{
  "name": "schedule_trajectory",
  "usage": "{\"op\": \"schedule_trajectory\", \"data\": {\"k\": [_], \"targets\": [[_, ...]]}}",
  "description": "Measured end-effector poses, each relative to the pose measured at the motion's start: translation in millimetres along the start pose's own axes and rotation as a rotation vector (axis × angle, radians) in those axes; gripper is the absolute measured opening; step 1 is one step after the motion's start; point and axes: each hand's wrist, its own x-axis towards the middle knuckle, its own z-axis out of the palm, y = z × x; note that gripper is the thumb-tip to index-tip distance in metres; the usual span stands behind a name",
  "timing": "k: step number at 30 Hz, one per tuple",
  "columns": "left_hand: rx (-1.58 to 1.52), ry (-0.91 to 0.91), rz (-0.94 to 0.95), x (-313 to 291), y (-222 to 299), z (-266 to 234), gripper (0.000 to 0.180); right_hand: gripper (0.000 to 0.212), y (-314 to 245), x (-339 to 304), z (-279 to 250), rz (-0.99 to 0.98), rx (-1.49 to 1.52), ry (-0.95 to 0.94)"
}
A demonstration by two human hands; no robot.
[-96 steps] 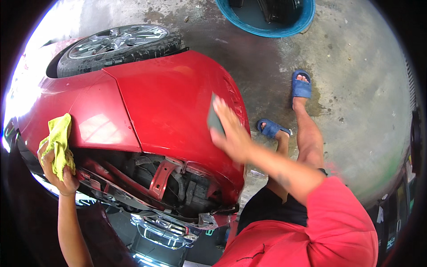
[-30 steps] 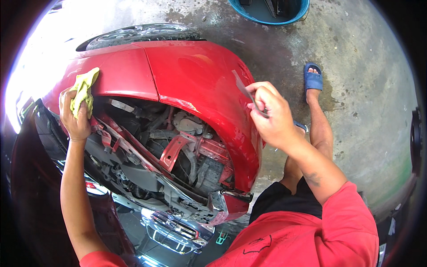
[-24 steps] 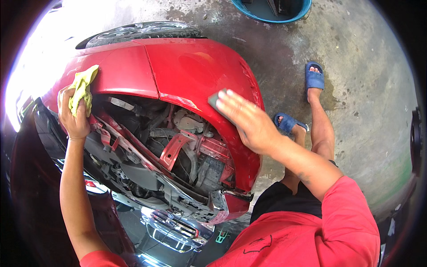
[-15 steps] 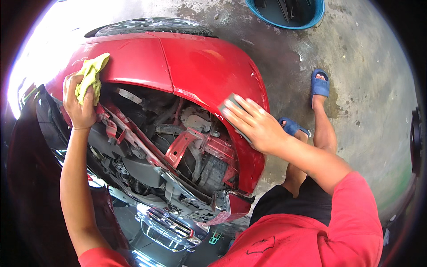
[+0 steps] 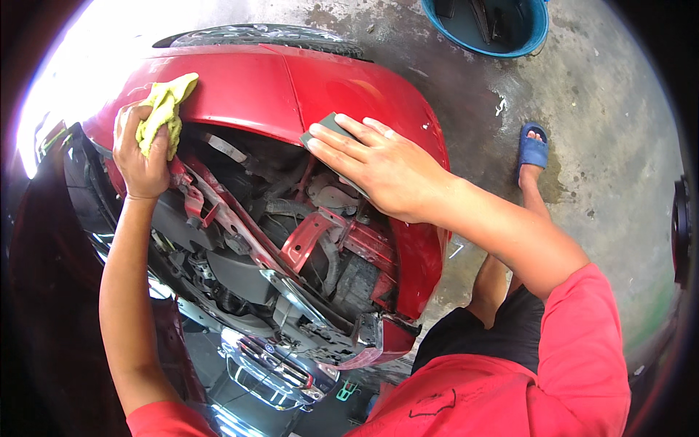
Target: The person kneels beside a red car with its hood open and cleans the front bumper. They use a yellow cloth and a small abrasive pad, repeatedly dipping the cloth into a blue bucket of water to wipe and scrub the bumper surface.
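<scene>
Grey pad [image 5: 328, 123] partly beneath right hand [image 5: 397, 172]

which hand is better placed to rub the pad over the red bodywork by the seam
Right, I'd judge: the right hand is spread over the grey pad on the red bodywork, close to the seam. The left hand is farther off, grasping a yellow-green cloth.

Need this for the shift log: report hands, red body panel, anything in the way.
Left hand gripping yellow cloth. Right hand flat over grey pad. Pad at red body panel's inner edge. Exposed cavity alongside; no obstruction seen.
</scene>
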Motion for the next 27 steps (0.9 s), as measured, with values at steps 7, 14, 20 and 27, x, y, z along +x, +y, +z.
{"op": "schedule_trajectory", "data": {"k": [7, 14, 20, 27], "targets": [[-0.023, -0.019, -0.053, 1.9, 6.6, -7.8, 0.03, 0.065, -9.4, -17.7, -0.2, 0.049, 0.03, -0.033], [0.009, -0.018, -0.05, -0.2, 2.5, -3.7, 0.028, 0.053, -34.9, -0.9, 17.2, 0.307, 0.254, 0.253], [0.041, 0.019, -0.005, 0.4, 5.4, -8.4, 0.03, 0.056, -32.4, 36.9, 23.9, 0.381, 0.278, 0.203], [0.026, -0.036, -0.062, 3.1, 7.1, -5.7, 0.038, 0.061, 8.0, 87.9, 29.4, 0.433, 0.4, 0.12]]}}
